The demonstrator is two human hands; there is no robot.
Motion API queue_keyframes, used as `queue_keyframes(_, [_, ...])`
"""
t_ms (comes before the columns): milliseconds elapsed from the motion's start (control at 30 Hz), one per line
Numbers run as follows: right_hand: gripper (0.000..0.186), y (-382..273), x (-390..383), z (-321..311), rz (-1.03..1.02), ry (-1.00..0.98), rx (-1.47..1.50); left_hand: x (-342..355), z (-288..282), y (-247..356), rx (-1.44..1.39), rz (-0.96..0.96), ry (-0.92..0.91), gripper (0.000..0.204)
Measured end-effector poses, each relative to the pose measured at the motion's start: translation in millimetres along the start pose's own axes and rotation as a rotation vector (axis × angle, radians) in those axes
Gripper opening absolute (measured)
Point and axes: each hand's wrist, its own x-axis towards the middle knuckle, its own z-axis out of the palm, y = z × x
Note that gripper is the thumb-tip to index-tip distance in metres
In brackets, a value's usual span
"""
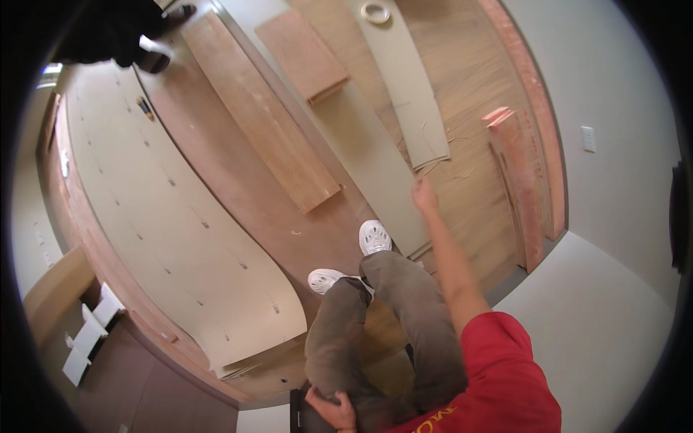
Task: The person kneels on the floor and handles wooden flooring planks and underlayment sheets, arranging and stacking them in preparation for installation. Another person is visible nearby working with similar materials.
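My right arm reaches forward, and my right hand is closed in a pinch near the end of a pale narrow panel. Whatever its fingertips hold is too small to make out. Thin loose strands lie beside that end of the panel. Low in the picture, my left hand rests against my trouser leg, thumb and fingers apart, holding nothing I can see. Under my right hand runs a longer pale panel on the floor.
A tape roll lies on the narrow panel. Wooden boards and a shorter wooden block lie ahead. Reddish boards stand at the right. A large pale sheet covers the left. Another person's shoes show far left.
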Motion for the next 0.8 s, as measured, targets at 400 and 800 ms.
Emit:
queue_keyframes(400, [0.061, 8.9, 135.8, 11.1, -0.269, 0.187, -0.345, 64.7, 30.8, -2.1, 0.184, 0.212, 0.143, 0.072])
queue_keyframes(800, [0.044, 52.3, 159.6, -141.4, -0.364, -0.157, -0.411, 195.7, 88.6, 0.9, 0.039, 0.53, 0.441, 0.071])
